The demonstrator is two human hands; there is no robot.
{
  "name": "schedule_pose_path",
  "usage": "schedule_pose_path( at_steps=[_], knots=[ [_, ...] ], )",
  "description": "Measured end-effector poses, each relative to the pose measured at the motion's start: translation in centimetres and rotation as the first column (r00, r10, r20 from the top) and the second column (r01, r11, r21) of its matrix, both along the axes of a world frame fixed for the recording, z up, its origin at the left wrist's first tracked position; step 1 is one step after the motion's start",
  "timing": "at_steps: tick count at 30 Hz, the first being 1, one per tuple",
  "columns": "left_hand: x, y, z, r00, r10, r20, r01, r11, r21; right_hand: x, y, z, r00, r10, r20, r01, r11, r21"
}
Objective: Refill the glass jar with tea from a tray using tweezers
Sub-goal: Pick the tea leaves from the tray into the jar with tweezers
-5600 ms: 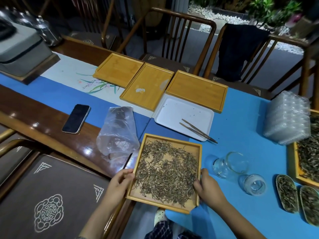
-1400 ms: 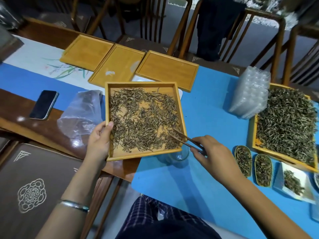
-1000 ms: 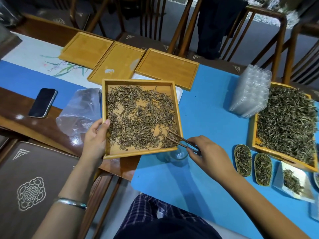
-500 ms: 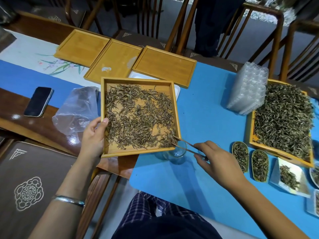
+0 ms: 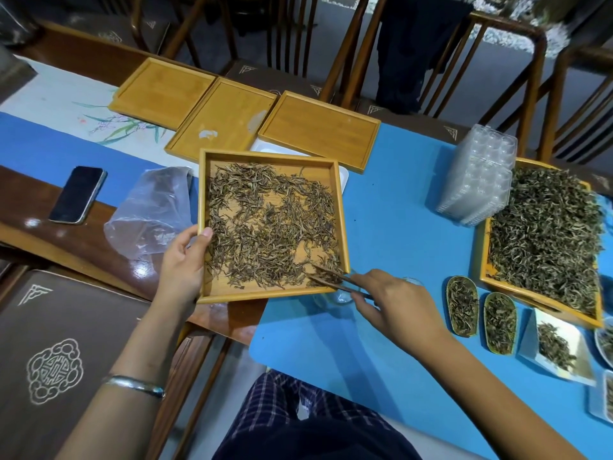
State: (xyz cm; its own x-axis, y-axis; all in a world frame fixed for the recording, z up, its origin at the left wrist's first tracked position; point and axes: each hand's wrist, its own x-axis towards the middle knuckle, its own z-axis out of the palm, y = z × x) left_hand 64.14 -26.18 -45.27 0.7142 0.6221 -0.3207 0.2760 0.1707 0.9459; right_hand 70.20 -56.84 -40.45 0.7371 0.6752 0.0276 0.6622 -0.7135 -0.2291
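— Over the near edge of the worktop [image 5: 398, 227], what do we hold?

— Our left hand [image 5: 184, 260] grips the left rim of the wooden tray [image 5: 202, 194], thumb over the edge, and the tray is spread with tea [image 5: 268, 224].

— And our right grip?

— Our right hand [image 5: 394, 305] pinches the tweezers [image 5: 338, 282], fingers curled round the back end. Their tips reach into the tray's near right corner, among the leaves; we cannot tell whether any leaf is caught between them.

— Where is the glass jar [image 5: 338, 295]?

— It stands on the blue mat [image 5: 398, 343], just under that corner of the tray and beneath the tweezers, partly hidden by our right fingers.

— Anything else near?

— A phone [image 5: 78, 194] and a plastic bag [image 5: 152, 210] lie to the left.
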Motion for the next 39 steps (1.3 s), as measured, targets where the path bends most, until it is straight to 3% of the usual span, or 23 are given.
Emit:
schedule_pose_path(
  at_steps=[11,18,24,30,39],
  knots=[
    [0.1,0.5,-0.3,1.0,-0.013,0.004,0.013,1.0,0.003,0.8,-2.4,0.4,0.997,0.057,0.043,-0.048,0.981,-0.189],
    [0.3,0.0,0.3,1.0,-0.025,-0.013,0.026,0.999,0.044,0.5,-2.6,1.2,0.998,-0.008,0.063,0.013,0.997,-0.076],
    [0.2,0.3,-0.4,0.999,-0.038,0.011,0.038,0.998,0.045,3.1,2.5,1.1,0.962,-0.27,-0.026,0.271,0.961,0.059],
    [0.2,0.1,0.0,0.998,-0.056,0.028,0.055,0.998,0.038,5.0,5.2,-0.2,0.951,-0.308,0.002,0.308,0.95,-0.061],
    [0.3,-0.2,-0.3,0.999,-0.027,0.019,0.027,0.999,0.031,1.6,2.7,-1.0,0.954,-0.289,-0.085,0.282,0.956,-0.083]
  ],
)
